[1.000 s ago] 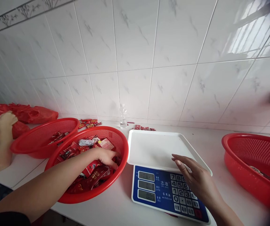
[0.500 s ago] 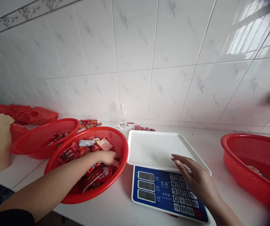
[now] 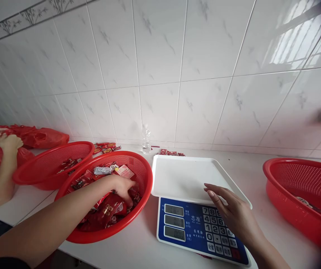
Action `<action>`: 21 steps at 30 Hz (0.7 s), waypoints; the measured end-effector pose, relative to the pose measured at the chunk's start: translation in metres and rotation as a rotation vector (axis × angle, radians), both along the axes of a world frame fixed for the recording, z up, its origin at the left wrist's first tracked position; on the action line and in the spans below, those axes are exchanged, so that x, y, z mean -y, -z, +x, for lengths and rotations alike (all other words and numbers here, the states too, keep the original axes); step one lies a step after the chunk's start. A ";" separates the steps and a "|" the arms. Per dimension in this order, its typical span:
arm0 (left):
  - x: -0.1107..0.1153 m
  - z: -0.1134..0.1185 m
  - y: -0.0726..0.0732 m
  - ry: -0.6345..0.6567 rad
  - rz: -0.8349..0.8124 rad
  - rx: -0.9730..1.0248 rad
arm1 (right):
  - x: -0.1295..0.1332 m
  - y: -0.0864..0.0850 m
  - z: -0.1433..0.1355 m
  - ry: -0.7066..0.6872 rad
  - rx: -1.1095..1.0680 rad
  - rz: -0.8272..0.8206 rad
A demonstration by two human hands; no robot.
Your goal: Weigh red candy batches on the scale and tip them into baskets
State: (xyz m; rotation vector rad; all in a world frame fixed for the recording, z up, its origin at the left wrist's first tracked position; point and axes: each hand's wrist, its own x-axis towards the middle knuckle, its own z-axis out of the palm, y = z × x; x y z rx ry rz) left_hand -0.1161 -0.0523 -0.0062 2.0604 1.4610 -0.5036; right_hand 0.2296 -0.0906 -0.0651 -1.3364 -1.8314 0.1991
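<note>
Red packets (image 3: 107,209) under left hand (image 3: 122,186); scale (image 3: 199,228) reads 志准.

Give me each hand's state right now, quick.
Left hand: fingers curled into the red packets in the basket; firm grasp cannot be told.
Right hand: open, empty, over the scale.

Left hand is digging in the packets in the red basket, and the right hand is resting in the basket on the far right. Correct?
Not quite. The left hand is in the packets in the red basket, but the head view shows the right hand over the scale, at its tray edge and keypad, open. The far-right basket has no hand in it.
</note>
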 end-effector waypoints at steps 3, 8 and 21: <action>0.005 0.012 0.006 0.044 0.044 -0.140 | 0.000 0.000 0.000 0.005 0.016 -0.001; -0.003 0.016 0.015 0.076 0.018 -0.057 | 0.001 0.002 0.000 0.005 0.009 -0.004; -0.021 -0.011 -0.003 -0.092 0.305 0.211 | -0.001 0.002 0.002 -0.020 -0.010 -0.009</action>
